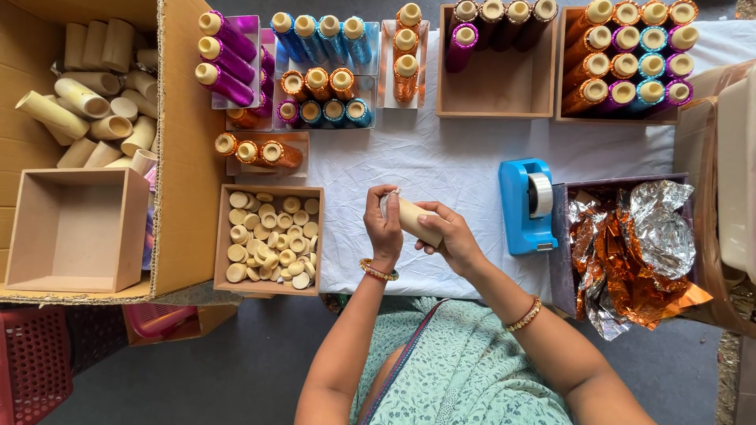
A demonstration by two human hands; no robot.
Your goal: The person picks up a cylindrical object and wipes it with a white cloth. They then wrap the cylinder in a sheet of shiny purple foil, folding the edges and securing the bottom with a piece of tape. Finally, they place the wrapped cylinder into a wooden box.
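While our hands work mid-table, a big cardboard box (177, 149) sits far left.
Above the white cloth (441, 165), our left hand (383, 228) and right hand (450, 240) both clasp a cream tube (415, 219); blue tape dispenser (526, 206) just right.

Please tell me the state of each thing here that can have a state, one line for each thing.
Left hand: gripping the end of the tube.
Right hand: holding the tube.
Cardboard tube: bare, held over the white cloth.
Tape dispenser: loaded with a roll.
Box of caps: full.
Small wooden box: empty.
Foil sheets: crumpled.
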